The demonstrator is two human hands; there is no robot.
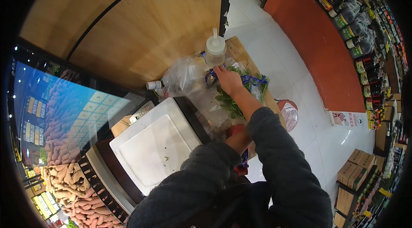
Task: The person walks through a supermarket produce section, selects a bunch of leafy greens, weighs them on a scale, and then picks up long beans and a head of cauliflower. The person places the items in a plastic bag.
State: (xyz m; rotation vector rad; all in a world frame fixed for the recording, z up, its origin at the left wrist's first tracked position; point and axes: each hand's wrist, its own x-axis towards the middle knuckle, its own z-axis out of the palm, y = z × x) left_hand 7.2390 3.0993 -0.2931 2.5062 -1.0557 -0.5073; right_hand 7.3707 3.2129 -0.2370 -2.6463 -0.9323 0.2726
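My right hand (229, 81) reaches over a cluttered wooden table, fingers together on a blue printed ribbon (256, 80). The ribbon curls on both sides of the hand and crosses leafy greens (232, 102). Just beyond my fingertips stands a clear plastic jar (215, 49) with a white lid and an upright spout. My left forearm passes beneath the right one, so my left hand is hidden behind the right sleeve. Close to that wrist are a red object (235, 129), partly covered by my arms, and crumpled clear plastic bags (190, 73).
Left of my arms sits a weighing scale with a white tray (157, 147), bits of green on it. A screen (70, 112) and piled sweet potatoes (87, 195) lie farther left. The table's wooden edge (246, 57) borders tiled floor. Bottle shelves (354, 31) and cartons (356, 168) line the right.
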